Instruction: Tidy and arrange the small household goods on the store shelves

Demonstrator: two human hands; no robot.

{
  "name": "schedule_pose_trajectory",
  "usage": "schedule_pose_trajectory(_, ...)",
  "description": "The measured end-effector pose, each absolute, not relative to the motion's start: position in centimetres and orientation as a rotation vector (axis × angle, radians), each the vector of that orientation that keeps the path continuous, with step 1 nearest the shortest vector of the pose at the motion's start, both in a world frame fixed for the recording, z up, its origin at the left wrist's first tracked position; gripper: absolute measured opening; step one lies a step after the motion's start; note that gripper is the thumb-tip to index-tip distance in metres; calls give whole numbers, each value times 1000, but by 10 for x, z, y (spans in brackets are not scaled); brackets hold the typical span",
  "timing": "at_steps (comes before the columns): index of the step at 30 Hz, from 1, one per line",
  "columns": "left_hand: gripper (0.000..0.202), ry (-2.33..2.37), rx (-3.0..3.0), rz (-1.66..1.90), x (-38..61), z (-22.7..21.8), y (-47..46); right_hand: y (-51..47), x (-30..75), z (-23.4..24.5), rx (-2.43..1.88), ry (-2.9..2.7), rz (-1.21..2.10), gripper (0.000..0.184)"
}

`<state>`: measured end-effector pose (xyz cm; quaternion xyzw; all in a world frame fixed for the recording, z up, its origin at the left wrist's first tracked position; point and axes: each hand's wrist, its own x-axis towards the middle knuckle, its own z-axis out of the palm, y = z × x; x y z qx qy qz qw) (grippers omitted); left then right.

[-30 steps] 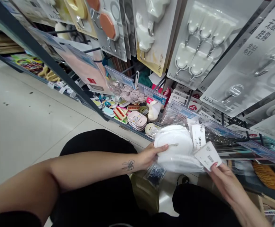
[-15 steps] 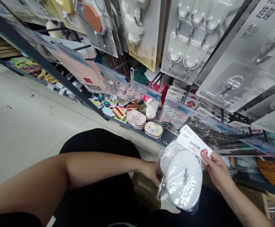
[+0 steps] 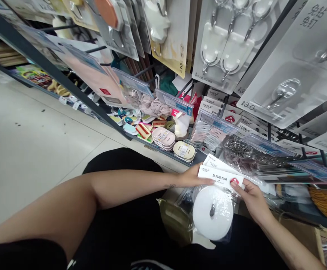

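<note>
I hold a clear plastic packet with a round white coil [image 3: 212, 213] and a white card header [image 3: 221, 179] bearing a red mark. My left hand [image 3: 193, 177] pinches the left end of the header, thumb on top. My right hand [image 3: 250, 197] grips the right end of the same header, fingers closed on it. A second white card header [image 3: 216, 162] shows just behind the first. The packet hangs over my lap, in front of the low shelf.
A shop rack fills the right: carded hooks [image 3: 227, 48] hang above, pegs with packets [image 3: 260, 157] jut out at hand height. The low shelf [image 3: 163, 150] holds soap dishes [image 3: 163, 138] and small goods. Pale tiled floor [image 3: 25, 150] lies left. An olive bag [image 3: 176, 221] rests by my knees.
The packet swung from tilted to hanging straight by its header. My left hand came up from beneath it to grip the header's left end; the right hand kept its hold.
</note>
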<state>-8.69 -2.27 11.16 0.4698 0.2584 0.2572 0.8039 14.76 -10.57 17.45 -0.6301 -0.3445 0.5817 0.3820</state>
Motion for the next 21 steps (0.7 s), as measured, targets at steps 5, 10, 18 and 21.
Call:
schedule_pose_trajectory(5,65,712,950,666,-77,133,-14,-100,142,180,-1552,-874,1218,80)
schedule_pose_trajectory(10,64,694,886,679,-73,147,-12,-103,132,178,-1469,-494,1469,100)
schedule_pose_trajectory(18,68,718,638,524,-57,141,-28,-100,122,176,-1432,-492,1639,92)
schedule_pose_trajectory(21,66,819,554,506,-52,136,-31,-90,120,182,-1450,-476,1699,93)
